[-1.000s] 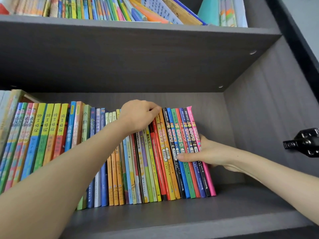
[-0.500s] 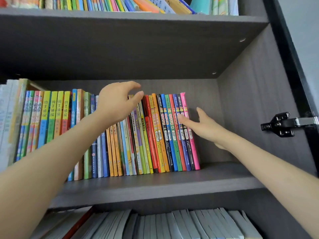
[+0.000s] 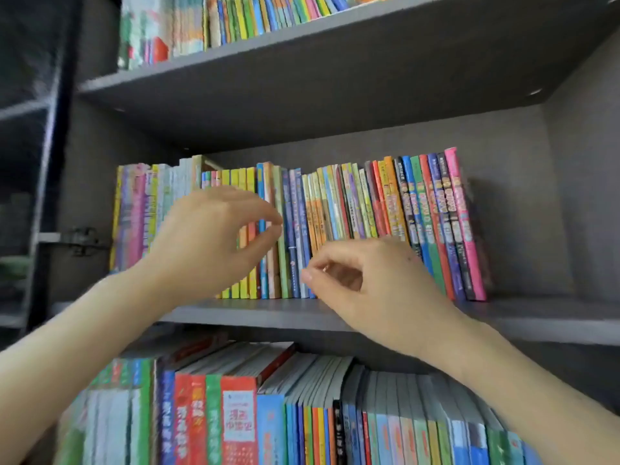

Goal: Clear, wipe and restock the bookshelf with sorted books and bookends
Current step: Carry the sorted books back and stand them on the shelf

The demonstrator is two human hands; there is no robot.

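Seemingly we are well into restocking: the books [image 3: 369,209] stand packed in a row on the middle shelf [image 3: 543,318]. Our left hand [image 3: 214,236] and right hand [image 3: 379,286] hover before the spines, fingers loosely curled, holding nothing. Nothing props the row's right end, so that seems left.

This is looking like a home reading corner or a children's book room. A tall dark grey wood-grain bookshelf [image 3: 335,78] is filling the view, its 3 visible boards carrying tight rows of thin, brightly coloured children's paperbacks [image 3: 369,203], many spines showing cartoon-style Chinese lettering. A black metal cabinet-door hinge [image 3: 82,241] is sitting on the side panel, suggesting household cupboard furniture.
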